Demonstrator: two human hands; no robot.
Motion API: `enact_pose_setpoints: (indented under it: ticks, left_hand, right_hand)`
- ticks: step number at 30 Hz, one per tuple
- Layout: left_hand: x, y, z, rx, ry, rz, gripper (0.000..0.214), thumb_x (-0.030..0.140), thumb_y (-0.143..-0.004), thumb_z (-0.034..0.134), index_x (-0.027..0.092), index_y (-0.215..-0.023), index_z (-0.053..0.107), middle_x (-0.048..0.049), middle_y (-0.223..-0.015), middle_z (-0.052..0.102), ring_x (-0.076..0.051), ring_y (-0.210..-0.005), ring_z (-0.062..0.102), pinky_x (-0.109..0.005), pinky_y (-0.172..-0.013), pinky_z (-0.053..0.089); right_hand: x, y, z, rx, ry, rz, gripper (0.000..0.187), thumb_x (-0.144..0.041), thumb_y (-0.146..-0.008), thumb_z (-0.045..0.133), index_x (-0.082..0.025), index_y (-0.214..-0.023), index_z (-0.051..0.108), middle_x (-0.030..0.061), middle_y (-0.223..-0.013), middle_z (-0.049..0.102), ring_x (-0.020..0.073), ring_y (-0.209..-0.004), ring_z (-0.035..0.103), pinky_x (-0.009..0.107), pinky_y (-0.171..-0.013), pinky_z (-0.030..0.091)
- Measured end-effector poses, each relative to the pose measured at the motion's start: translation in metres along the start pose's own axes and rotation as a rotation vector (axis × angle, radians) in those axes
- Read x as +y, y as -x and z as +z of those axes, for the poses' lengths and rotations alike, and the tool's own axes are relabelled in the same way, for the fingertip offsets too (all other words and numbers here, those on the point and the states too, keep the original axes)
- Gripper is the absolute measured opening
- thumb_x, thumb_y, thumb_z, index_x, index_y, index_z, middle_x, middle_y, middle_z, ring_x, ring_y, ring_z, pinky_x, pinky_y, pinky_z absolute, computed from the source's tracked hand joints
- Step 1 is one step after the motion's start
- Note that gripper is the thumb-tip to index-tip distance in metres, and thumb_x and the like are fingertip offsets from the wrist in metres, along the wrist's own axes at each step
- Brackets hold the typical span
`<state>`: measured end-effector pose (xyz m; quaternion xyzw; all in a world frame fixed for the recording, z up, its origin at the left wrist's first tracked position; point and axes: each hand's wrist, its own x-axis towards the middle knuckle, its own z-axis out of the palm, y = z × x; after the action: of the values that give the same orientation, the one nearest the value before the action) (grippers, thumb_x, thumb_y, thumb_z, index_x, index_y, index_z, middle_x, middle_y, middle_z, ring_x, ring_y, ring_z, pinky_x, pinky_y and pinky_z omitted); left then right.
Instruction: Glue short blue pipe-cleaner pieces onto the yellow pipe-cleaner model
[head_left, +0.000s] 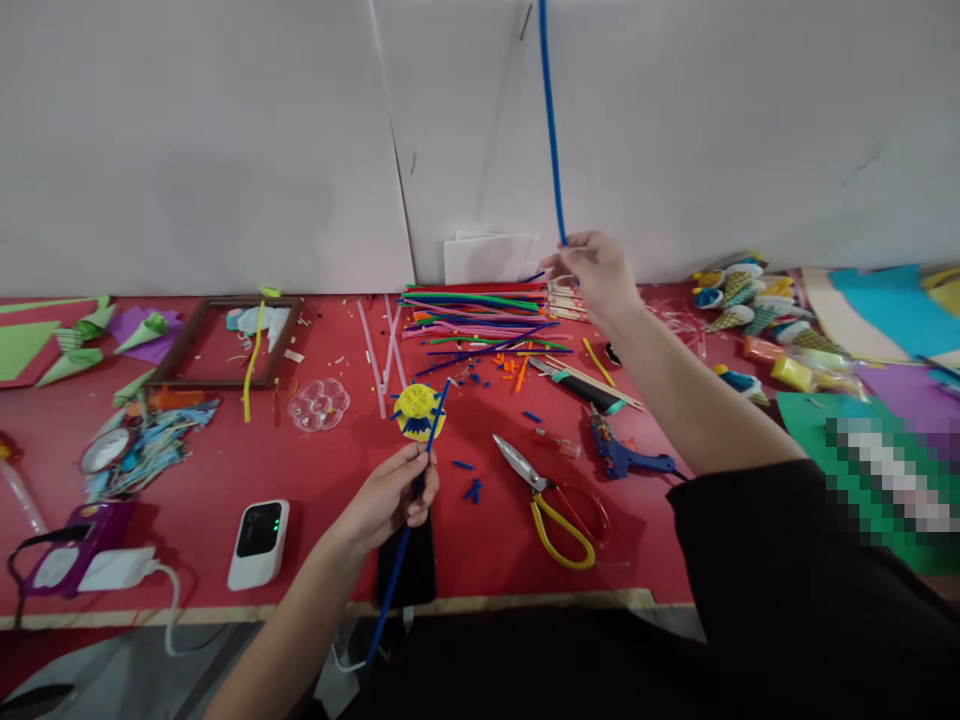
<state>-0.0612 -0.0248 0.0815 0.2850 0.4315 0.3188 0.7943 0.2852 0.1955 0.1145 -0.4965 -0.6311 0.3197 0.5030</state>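
Note:
My left hand (390,497) is closed on a thin blue stick (420,480) that runs from below the table edge up toward a yellow paper disc (417,408) with blue pieces on it. My right hand (592,272) is raised at the back of the table, pinching the lower end of a long blue pipe cleaner (551,120) that stands upright against the white wall. Just under and left of that hand lies a pile of coloured sticks (480,320).
On the red table (225,470) lie yellow-handled scissors (551,500), a blue glue gun (622,455), a white device (259,540), a black phone (409,570), a wooden frame (225,340), a clear palette (320,403) and paper cones (735,295). Coloured sheets (877,300) are at right.

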Motion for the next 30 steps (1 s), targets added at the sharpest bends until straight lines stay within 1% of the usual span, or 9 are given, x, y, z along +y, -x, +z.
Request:
enact_pose_setpoints:
  ticks: [5,8,11,15,18,22,26,28,30]
  left_hand:
    - [0.0,-0.014,0.003,-0.04,-0.004,-0.044,0.023,0.032,-0.091,0.071,0.019,-0.089,0.053,-0.006,-0.08,0.077,-0.015,-0.062,0.072,-0.022,-0.053,0.057]
    - [-0.002,-0.027,0.01,-0.112,-0.027,-0.115,0.025,0.032,-0.092,0.071,0.019,-0.088,0.051,-0.0117,-0.089,0.079,-0.023,-0.077,0.079,-0.028,-0.061,0.062]
    - [-0.009,-0.035,0.019,-0.175,-0.06,-0.16,0.028,0.034,-0.089,0.075,0.018,-0.088,0.052,-0.014,-0.088,0.079,-0.027,-0.08,0.08,-0.034,-0.067,0.063]
    - [-0.022,-0.04,0.024,-0.17,-0.082,-0.138,0.032,0.039,-0.086,0.079,0.018,-0.092,0.055,-0.0086,-0.083,0.077,-0.02,-0.066,0.076,-0.027,-0.057,0.059]
    - [-0.026,-0.042,0.024,-0.156,-0.092,-0.123,0.032,0.039,-0.085,0.08,0.017,-0.094,0.058,-0.0038,-0.075,0.073,-0.012,-0.05,0.064,-0.02,-0.047,0.048]
    - [-0.021,-0.041,0.024,-0.179,-0.095,-0.144,0.024,0.034,-0.088,0.076,0.013,-0.096,0.067,0.006,-0.058,0.053,-0.005,-0.04,0.039,-0.018,-0.042,0.042]
    - [-0.016,-0.032,0.022,-0.19,-0.093,-0.164,0.018,0.028,-0.094,0.067,0.012,-0.101,0.071,0.0078,-0.059,0.043,-0.003,-0.04,0.026,-0.016,-0.039,0.035]
    - [-0.016,-0.024,0.02,-0.19,-0.097,-0.177,0.02,0.029,-0.095,0.066,0.012,-0.103,0.071,0.0072,-0.061,0.044,-0.003,-0.04,0.026,-0.016,-0.039,0.035]
    - [-0.018,-0.016,0.016,-0.187,-0.11,-0.189,0.021,0.031,-0.095,0.067,0.012,-0.103,0.071,0.0071,-0.061,0.044,-0.002,-0.04,0.027,-0.015,-0.039,0.035]
  right_hand:
    - [-0.036,0.099,0.036,-0.274,0.175,-0.393,0.01,-0.026,-0.093,0.065,-0.025,-0.093,0.075,0.0026,-0.095,0.076,0.0181,-0.092,0.069,0.035,-0.086,0.054]
    - [-0.043,0.144,0.057,-0.425,0.264,-0.532,0.021,-0.021,-0.094,0.059,-0.027,-0.088,0.078,0.0028,-0.092,0.077,0.0184,-0.091,0.068,0.036,-0.088,0.052]
    - [-0.038,0.17,0.067,-0.484,0.357,-0.581,0.025,-0.018,-0.095,0.057,-0.029,-0.089,0.079,0.0038,-0.088,0.075,0.0193,-0.089,0.065,0.04,-0.093,0.049]
    - [-0.023,0.185,0.067,-0.467,0.454,-0.53,0.026,-0.018,-0.096,0.056,-0.028,-0.095,0.08,0.0069,-0.091,0.073,0.0207,-0.085,0.061,0.039,-0.087,0.049]
    - [-0.012,0.189,0.065,-0.444,0.485,-0.461,0.027,-0.019,-0.097,0.054,-0.028,-0.099,0.08,0.0071,-0.092,0.073,0.0208,-0.086,0.061,0.037,-0.084,0.05]
    - [-0.007,0.185,0.063,-0.406,0.486,-0.382,0.027,-0.019,-0.098,0.053,-0.026,-0.101,0.079,0.0081,-0.1,0.071,0.0215,-0.094,0.065,0.038,-0.087,0.055]
    - [-0.018,0.18,0.054,-0.352,0.374,-0.241,0.038,-0.023,-0.099,0.053,-0.026,-0.135,0.066,0.0127,-0.133,0.064,0.0215,-0.099,0.07,0.042,-0.092,0.059]
    - [-0.025,0.182,0.05,-0.395,0.244,-0.129,0.046,-0.027,-0.1,0.052,-0.028,-0.146,0.055,0.0116,-0.138,0.064,0.0203,-0.099,0.072,0.04,-0.09,0.061]
    - [-0.03,0.188,0.049,-0.419,0.179,-0.054,0.048,-0.033,-0.099,0.055,-0.028,-0.147,0.054,0.0114,-0.137,0.065,0.0218,-0.105,0.071,0.041,-0.091,0.061]
